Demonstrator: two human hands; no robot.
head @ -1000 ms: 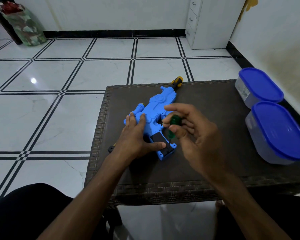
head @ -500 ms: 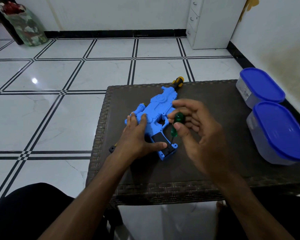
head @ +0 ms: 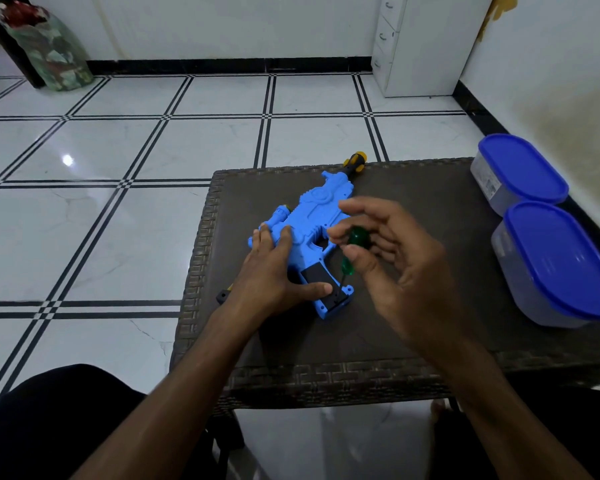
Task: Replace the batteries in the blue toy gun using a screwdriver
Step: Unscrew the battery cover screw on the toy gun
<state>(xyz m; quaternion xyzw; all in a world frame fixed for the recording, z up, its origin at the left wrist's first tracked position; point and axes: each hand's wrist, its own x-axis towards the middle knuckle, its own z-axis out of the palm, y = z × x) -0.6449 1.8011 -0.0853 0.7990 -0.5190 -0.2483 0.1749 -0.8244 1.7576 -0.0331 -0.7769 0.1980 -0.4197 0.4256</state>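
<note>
Toy gun [head: 312,220] lies on the desk [head: 413,341], left of centre; two lidded containers [head: 551,258] stand at its right edge, one behind the other.

Blue toy gun [head: 312,220] flat on its side on the table [head: 413,327], black battery cover at handle; green-handled screwdriver [head: 352,251] near-upright, tip on that cover.

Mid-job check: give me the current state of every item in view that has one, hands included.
blue toy gun: lying flat on the table, black grip cover in place
screwdriver: tilted, tip down at the grip
left hand: pressing the gun down, flat
right hand: pinching the green handle
far container: lid on
near container: lid on
white drawer unit: drawers closed
</note>
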